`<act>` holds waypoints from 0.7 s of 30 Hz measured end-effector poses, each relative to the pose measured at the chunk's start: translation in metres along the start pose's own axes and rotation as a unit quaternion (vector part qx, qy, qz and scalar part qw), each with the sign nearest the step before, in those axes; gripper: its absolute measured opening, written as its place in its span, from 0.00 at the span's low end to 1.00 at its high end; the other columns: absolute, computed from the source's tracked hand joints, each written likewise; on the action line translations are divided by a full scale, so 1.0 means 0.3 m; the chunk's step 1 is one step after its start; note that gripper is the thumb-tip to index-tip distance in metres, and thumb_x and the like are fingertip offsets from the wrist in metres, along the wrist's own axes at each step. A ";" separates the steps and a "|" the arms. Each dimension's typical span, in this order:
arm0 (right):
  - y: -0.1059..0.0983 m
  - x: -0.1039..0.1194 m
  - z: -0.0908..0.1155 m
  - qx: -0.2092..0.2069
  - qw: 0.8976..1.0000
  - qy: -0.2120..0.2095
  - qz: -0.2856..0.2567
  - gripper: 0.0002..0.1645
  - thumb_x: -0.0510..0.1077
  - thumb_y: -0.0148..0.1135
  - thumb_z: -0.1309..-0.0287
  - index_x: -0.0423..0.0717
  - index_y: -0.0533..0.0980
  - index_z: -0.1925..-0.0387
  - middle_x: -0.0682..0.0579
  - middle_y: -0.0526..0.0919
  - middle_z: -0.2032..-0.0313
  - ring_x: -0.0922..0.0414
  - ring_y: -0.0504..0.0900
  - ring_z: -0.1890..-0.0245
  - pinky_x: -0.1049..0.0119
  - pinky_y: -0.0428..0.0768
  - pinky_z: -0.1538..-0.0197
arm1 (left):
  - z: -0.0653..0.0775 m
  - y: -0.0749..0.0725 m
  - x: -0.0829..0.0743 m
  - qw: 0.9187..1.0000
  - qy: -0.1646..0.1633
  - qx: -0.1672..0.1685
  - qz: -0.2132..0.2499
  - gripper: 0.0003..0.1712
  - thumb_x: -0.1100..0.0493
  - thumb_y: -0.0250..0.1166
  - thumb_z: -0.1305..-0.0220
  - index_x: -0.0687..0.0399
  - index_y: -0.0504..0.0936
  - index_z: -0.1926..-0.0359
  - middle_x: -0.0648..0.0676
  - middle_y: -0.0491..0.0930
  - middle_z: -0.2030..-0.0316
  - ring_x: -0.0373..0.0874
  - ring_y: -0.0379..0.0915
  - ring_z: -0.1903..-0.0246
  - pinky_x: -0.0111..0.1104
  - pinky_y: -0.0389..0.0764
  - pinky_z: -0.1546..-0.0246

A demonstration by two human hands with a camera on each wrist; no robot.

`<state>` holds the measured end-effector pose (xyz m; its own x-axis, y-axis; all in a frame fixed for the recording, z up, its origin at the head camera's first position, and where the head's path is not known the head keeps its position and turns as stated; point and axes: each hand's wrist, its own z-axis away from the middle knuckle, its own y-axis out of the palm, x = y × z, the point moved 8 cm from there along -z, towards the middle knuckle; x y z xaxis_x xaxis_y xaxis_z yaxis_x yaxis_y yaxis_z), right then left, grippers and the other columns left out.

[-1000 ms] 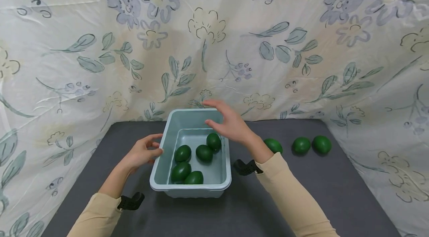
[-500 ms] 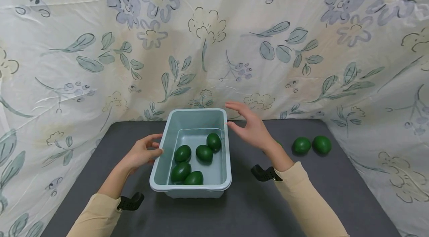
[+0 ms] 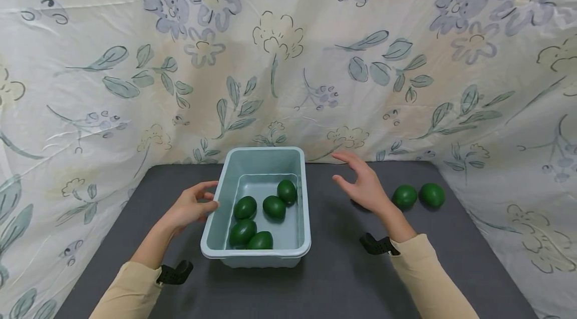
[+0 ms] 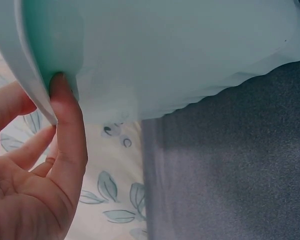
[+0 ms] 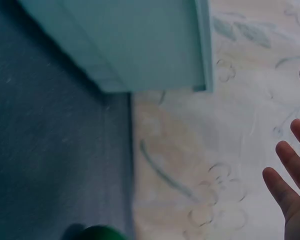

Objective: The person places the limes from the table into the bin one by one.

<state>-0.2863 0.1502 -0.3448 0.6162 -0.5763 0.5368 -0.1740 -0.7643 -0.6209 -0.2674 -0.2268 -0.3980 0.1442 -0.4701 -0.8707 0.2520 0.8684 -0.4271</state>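
Observation:
A pale blue-green plastic bin (image 3: 299, 229) stands on the dark table, with several glossy dark green, avocado-like fruits (image 3: 274, 208) inside. My left hand (image 3: 191, 206) holds the bin's left rim; in the left wrist view its fingers (image 4: 69, 117) lie on both sides of the lip. To the right of the bin, my right hand (image 3: 365, 186) is in the air, fingers spread and holding nothing. Two more green fruits (image 3: 431, 195) lie right of it. In the right wrist view, part of a green fruit (image 5: 102, 233) shows at the bottom edge; the right hand covers it in the head view.
The dark grey table (image 3: 279, 296) ends at the back against a floral cloth (image 3: 315, 58), which also hangs at both sides. A black wrist strap (image 3: 377, 245) sits on the right wrist, and another black strap (image 3: 177, 273) on the left.
My right hand has moved right and slightly down, from above the bin's far right corner to beside it, and now hides the nearest loose fruit. The left hand and bin have stayed put.

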 end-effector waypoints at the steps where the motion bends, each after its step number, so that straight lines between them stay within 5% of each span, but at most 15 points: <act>1: -0.003 -0.017 0.011 -0.002 1.000 0.010 -0.004 0.31 0.41 0.65 0.47 0.50 0.68 0.40 0.49 0.69 0.41 0.51 0.69 0.42 0.51 0.73 0.48 | 0.000 0.000 0.000 1.000 -0.001 0.000 -0.001 0.36 0.62 0.60 0.39 0.55 0.55 0.32 0.63 0.70 0.53 0.46 0.76 0.62 0.44 0.81 0.65; 12: -0.024 -0.201 0.112 -0.020 0.995 0.100 -0.009 0.30 0.40 0.62 0.44 0.45 0.67 0.39 0.43 0.69 0.43 0.43 0.68 0.43 0.44 0.71 0.47 | -0.003 0.000 -0.001 1.000 -0.002 0.000 -0.007 0.37 0.62 0.60 0.39 0.55 0.55 0.32 0.63 0.70 0.52 0.47 0.75 0.62 0.44 0.81 0.65; 21: -0.004 -0.327 0.184 0.006 0.986 0.164 0.006 0.31 0.45 0.60 0.42 0.41 0.65 0.39 0.38 0.66 0.41 0.40 0.65 0.41 0.41 0.67 0.44 | -0.002 -0.001 0.001 1.000 -0.005 -0.003 -0.005 0.36 0.62 0.60 0.39 0.55 0.56 0.32 0.63 0.70 0.53 0.47 0.75 0.62 0.44 0.81 0.65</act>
<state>-0.3040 0.2236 -0.4283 0.3318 -0.6488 0.6848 -0.1698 -0.7552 -0.6331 -0.2680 -0.2271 -0.3984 0.1521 -0.4800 -0.8640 0.2472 0.8649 -0.4369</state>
